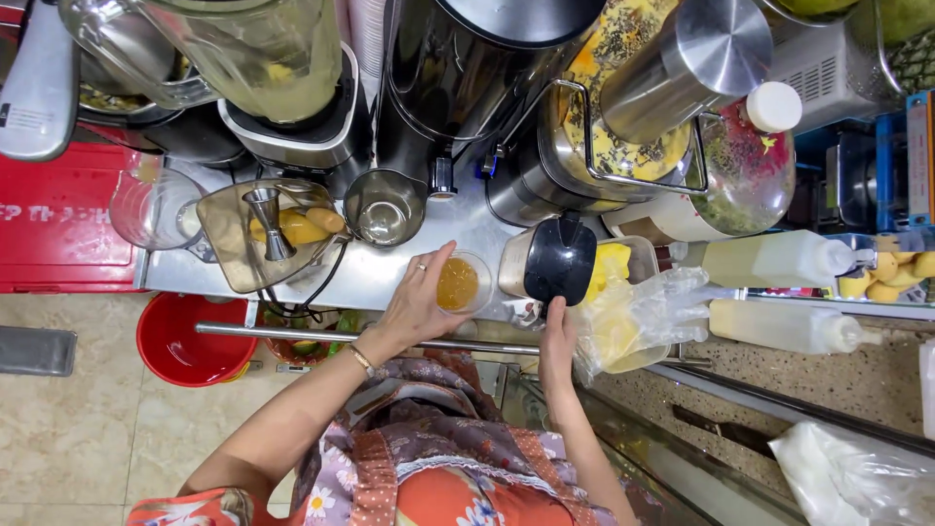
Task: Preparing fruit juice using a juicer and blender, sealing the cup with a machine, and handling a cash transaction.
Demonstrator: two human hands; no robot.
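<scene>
1. While the camera looks straight down, a shiny steel counter shows in the middle, packed with blenders, pots and jugs. Under it lie a pale tiled floor and a round red plastic bucket.
2. The left hand reaches up across the counter. Its fingers curl around a small clear plastic cup of orange-yellow juice and grip it. The cup stands on the counter near the front edge.
3. The right hand reaches up too. Its fingertips touch the bottom edge of a black rounded lid on a clear plastic box of yellow fruit. I cannot tell if the hand grips the lid or just presses it.
4. A crumpled clear plastic glove lies just beside the right hand.
5. A thin steel rail runs along the counter's front edge, under both wrists.
6. The cup has a little bare counter around it. To its left stands a small steel pot, and the black lid is close on the right.
</scene>
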